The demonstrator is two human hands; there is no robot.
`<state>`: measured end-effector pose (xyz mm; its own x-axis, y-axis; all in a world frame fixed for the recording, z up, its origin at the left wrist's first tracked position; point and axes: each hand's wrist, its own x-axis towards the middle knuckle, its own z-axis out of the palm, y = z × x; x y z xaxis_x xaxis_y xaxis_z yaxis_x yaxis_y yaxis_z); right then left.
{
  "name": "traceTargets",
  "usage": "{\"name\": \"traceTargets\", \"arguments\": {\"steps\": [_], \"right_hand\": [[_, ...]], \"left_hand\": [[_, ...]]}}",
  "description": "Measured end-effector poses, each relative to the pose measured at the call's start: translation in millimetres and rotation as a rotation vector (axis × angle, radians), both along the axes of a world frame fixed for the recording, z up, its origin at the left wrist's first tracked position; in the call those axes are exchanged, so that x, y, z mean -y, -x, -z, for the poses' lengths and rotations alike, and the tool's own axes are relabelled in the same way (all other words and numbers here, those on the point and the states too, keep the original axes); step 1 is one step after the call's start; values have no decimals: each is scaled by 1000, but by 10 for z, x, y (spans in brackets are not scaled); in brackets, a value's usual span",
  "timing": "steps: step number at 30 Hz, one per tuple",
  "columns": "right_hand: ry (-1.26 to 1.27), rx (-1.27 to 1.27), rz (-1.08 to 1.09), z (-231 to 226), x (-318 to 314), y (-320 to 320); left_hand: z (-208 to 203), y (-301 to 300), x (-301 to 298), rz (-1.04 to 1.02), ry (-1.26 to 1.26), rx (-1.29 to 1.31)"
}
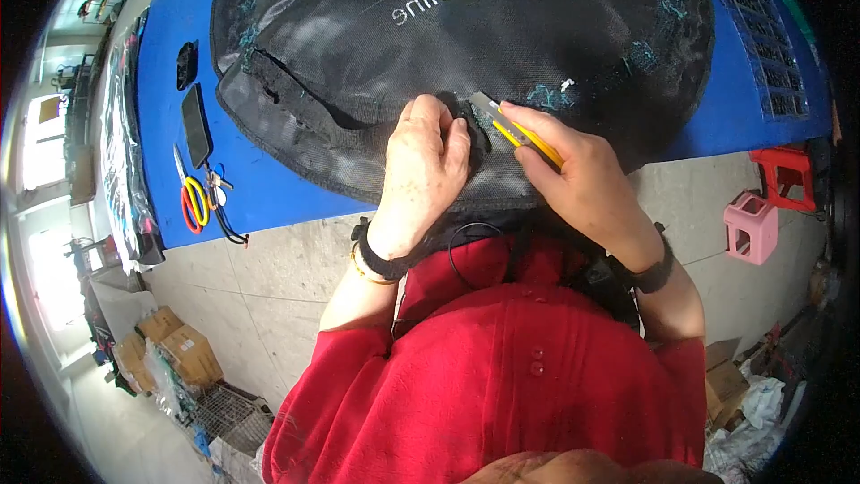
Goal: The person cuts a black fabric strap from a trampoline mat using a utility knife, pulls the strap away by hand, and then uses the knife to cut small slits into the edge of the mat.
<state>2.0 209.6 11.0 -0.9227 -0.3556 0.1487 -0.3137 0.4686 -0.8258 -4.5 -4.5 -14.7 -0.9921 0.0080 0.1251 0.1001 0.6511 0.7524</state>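
A large round black mesh trampoline mat (528,45) with pale printing lies over a blue table. My right hand (582,175) is closed around a yellow box cutter (528,139), its blade pointing up and left with the tip close to the mat's near part. Just left of the blade, my left hand (423,159) has its fingers curled together on a black webbing strap (349,134) of the mat; the fingertips are partly hidden. The strap stands up in a loop farther left. Tangles of teal thread (551,97) and a small white scrap (567,85) lie on the mesh.
On the blue table (163,130) at left lie a phone (194,125), scissors with red and yellow handles (192,197), keys (217,186) and a small black object (186,64). Red (785,177) and pink stools (751,228) stand at right. Cardboard boxes (190,354) sit lower left.
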Motion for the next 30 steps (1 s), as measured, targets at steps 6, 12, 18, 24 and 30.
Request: {"name": "traceTargets", "arguments": {"steps": [6, 12, 18, 24, 30], "right_hand": [[-11, -39, -6, 8, 10, 22], [13, 1, 14, 8, 2, -15], [2, -23, -1, 22, -10, -2], [17, -4, -13, -38, -42, -68], [-11, 85, -50, -88, -136, -174]], "left_hand": [[27, -5, 10, -11, -27, 37], [30, 6, 4, 19, 28, -27], [36, -13, 14, 12, -13, 39], [10, -11, -11, -18, -83, 71], [-6, -8, 12, -37, -81, 106]]}}
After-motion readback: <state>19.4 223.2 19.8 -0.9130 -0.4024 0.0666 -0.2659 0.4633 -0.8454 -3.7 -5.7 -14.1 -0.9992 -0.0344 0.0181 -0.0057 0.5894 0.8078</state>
